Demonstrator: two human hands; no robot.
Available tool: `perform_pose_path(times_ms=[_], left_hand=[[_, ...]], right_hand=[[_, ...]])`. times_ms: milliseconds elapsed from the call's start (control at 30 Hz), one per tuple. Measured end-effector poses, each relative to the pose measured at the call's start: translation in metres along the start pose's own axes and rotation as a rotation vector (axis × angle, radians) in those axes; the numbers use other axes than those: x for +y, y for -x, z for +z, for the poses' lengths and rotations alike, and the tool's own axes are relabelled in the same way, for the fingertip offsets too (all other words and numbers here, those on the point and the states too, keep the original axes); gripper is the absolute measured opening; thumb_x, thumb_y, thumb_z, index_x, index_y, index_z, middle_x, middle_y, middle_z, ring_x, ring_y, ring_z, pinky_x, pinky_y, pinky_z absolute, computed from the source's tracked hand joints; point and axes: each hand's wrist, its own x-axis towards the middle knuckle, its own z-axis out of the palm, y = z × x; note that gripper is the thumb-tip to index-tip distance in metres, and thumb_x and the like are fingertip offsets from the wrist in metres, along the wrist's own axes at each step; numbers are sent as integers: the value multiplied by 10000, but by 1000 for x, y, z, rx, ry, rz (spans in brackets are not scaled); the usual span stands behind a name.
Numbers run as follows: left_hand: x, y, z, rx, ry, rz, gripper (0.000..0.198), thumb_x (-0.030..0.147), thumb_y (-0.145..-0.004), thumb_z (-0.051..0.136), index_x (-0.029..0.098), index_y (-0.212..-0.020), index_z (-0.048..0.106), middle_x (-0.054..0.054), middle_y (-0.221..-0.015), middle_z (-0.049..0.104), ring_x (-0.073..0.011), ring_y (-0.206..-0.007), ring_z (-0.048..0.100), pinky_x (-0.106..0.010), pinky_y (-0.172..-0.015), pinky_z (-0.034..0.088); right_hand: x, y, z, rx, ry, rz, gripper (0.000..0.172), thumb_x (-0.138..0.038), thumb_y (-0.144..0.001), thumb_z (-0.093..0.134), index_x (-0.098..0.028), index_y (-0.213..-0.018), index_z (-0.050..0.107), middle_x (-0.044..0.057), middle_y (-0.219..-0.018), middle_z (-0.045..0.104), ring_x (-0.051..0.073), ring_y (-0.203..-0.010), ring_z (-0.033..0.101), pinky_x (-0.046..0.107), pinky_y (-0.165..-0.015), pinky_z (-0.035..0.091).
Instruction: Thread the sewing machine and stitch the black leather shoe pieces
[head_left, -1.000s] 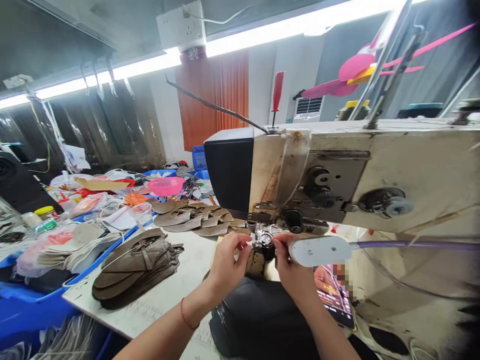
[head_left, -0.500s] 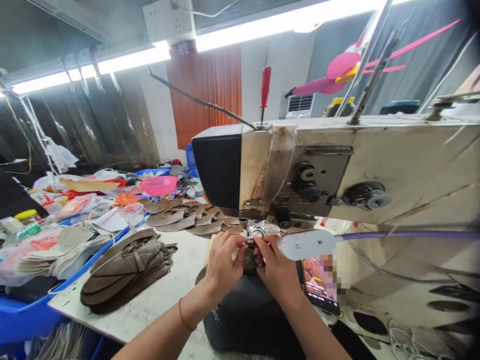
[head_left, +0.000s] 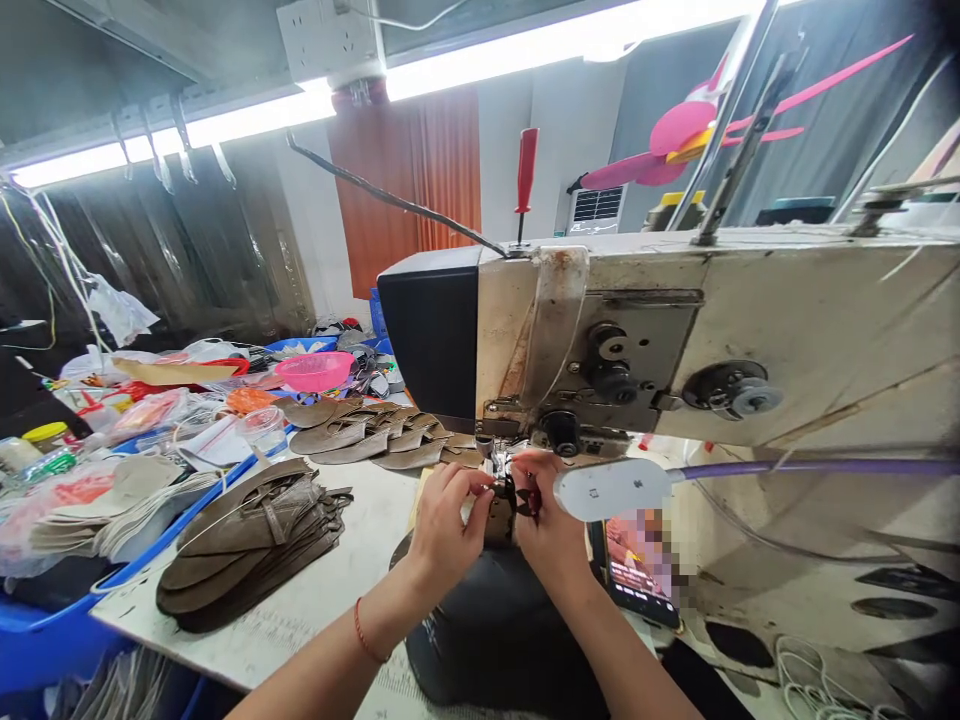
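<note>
Both my hands meet under the needle end of a worn white sewing machine (head_left: 675, 340). My left hand (head_left: 442, 525) pinches a small brown leather piece (head_left: 497, 518) between thumb and fingers. My right hand (head_left: 546, 515) is closed on the same piece from the other side, close to the presser foot (head_left: 501, 466). The piece lies over a dark rounded machine post (head_left: 495, 620). A white lamp head (head_left: 611, 488) on a purple flexible arm hangs just right of my right hand.
A stack of brown leather cutouts (head_left: 247, 545) lies on the white table left of my hands, and more cutouts (head_left: 375, 435) are fanned out behind. A blue tray (head_left: 82, 600), bags, a pink bowl (head_left: 313, 370). A lit phone (head_left: 637, 570) leans beside the post.
My hands have drawn together on the leather piece under the foot, the right hand sliding left beneath the lamp. The view has shifted slightly, moving the machine left in frame.
</note>
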Motion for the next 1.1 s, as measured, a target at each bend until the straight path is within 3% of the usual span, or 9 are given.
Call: perform_pose_path(times_ms=[267, 433, 567, 700, 800, 933, 1100], left_hand=[[4, 1, 3, 49, -33, 35, 89, 133, -860, 548, 191, -903, 600, -46, -849, 638, -201, -815, 542, -327, -730, 436], [7, -2, 2, 66, -45, 37, 106, 139, -883, 514, 193, -892, 605, -47, -853, 647, -198, -821, 548, -334, -747, 435], [5, -2, -2, 62, -9, -9, 103, 137, -885, 511, 190, -887, 600, -50, -873, 649, -193, -840, 558, -322, -744, 435], [4, -1, -3, 50, -20, -13, 95, 131, -873, 522, 189, -877, 596, -46, -858, 646, -193, -832, 564, -317, -739, 436], [3, -1, -4, 41, -30, -14, 102, 129, -872, 519, 188, -897, 599, -47, -854, 641, -190, -821, 564, -312, -733, 440], [0, 0, -3, 25, -18, -13, 108, 128, -879, 504, 183, -905, 594, -51, -863, 640, -188, -828, 559, -313, -738, 443], [0, 0, -2, 4, -4, -13, 122, 138, -892, 481, 189, -916, 590, -54, -880, 645, -187, -843, 573, -315, -746, 445]], right_hand=[[-1, -6, -2, 78, -50, 163, 212, -334, -986, 409, -191, -888, 530, 35, -790, 593, 182, -728, 571, 323, -692, 455], [3, 4, -9, 18, 10, 70, 171, -301, -925, 474, -183, -1020, 553, 70, -909, 593, 217, -813, 586, 367, -734, 486], [6, 12, -16, -103, 62, -52, 353, -183, -814, 483, -225, -1148, 590, 74, -1018, 568, 247, -925, 579, 409, -784, 496], [11, 9, -18, -166, 39, -121, 495, -59, -668, 396, -254, -1063, 622, 43, -1036, 568, 225, -987, 560, 394, -831, 487], [10, 3, -15, -170, -9, -100, 399, -44, -703, 390, -234, -996, 584, 35, -1013, 564, 202, -982, 553, 361, -839, 488], [1, 0, -7, -88, -59, -10, 191, -112, -880, 402, -224, -985, 517, 36, -974, 572, 183, -953, 572, 339, -833, 497], [-6, -2, 4, 10, -61, 141, 105, -232, -960, 398, -225, -963, 503, 40, -866, 626, 198, -796, 629, 345, -738, 528]])
